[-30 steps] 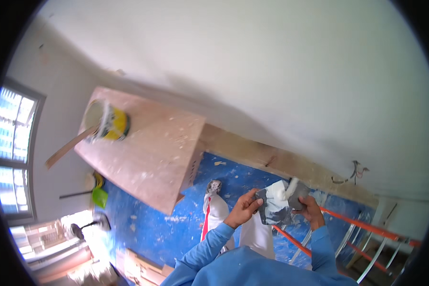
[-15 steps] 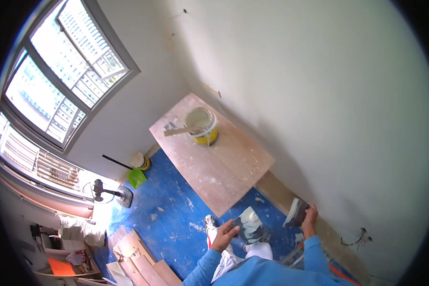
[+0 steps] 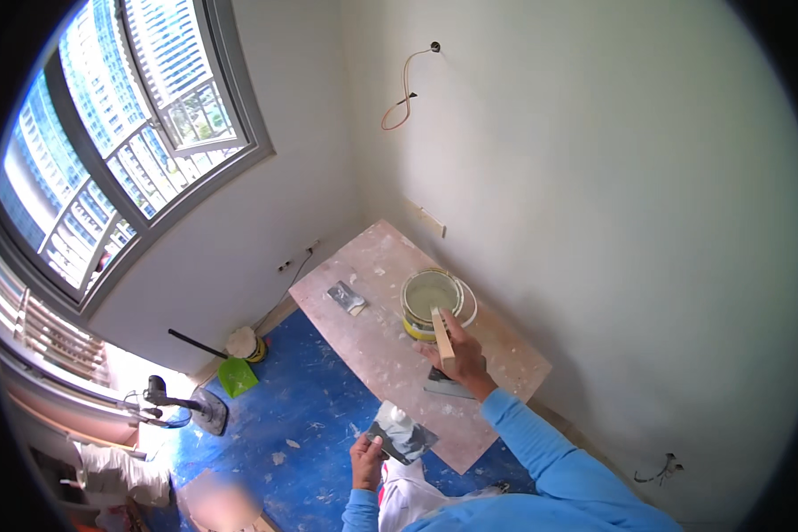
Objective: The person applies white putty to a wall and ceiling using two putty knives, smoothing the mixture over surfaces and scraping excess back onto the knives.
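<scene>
My left hand (image 3: 366,459) grips a grey metal putty plate (image 3: 401,438) with white compound on it, just off the near edge of the pink board table (image 3: 346,346). My right hand (image 3: 466,359) is closed on a pale wooden stick (image 3: 443,341) whose end is in the white bucket with a yellow band (image 3: 426,291), holding pale compound. A second steel blade (image 3: 446,387) is under that hand; whether it is held or lying on the board I cannot tell. A small scraper (image 3: 346,297) lies on the board's left part.
A blue covered floor (image 3: 284,426) holds a green dustpan (image 3: 238,376), a small bucket (image 3: 248,344) and a dark stand-like tool (image 3: 206,410) by the window wall. An open window (image 3: 142,151) is upper left; a white wall with dangling wires (image 3: 669,465) is right.
The view has swung toward the window corner and table. My right hand has moved from near the plate to the bucket and taken the stick. My left hand still holds the plate.
</scene>
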Demonstrator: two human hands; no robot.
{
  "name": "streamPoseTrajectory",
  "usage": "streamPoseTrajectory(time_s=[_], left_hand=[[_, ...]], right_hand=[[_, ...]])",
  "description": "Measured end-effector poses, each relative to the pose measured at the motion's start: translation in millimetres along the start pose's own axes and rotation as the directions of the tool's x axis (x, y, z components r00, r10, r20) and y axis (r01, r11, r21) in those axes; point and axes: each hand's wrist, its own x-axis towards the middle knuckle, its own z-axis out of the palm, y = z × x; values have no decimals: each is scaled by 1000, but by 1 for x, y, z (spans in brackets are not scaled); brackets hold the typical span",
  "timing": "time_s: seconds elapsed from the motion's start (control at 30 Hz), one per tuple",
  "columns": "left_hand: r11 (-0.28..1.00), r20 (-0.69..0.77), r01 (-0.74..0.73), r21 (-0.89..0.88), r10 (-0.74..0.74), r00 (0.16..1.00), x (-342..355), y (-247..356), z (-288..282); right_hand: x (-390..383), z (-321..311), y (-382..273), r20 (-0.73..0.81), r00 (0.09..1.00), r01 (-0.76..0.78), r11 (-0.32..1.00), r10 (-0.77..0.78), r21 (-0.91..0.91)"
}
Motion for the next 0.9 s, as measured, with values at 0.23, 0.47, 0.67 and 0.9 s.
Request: streamPoseTrajectory(time_s=[0.23, 0.47, 0.67, 0.9], left_hand=[[994, 68, 43, -96, -37, 997, 91, 56, -50], [999, 120, 30, -33, -25, 992, 133, 95, -45], [991, 164, -34, 130, 12, 986, 171, 119, -34], [998, 228, 5, 59, -18, 974, 220, 126, 9]], right_hand=[[86, 24, 46, 130, 987, -89, 995, 96, -54], [97, -34, 76, 184, 933, -355, 868, 308, 347], [91, -40, 68, 249, 810, -578, 648, 531, 496], [86, -44, 63, 244, 749, -621, 523, 616, 584]])
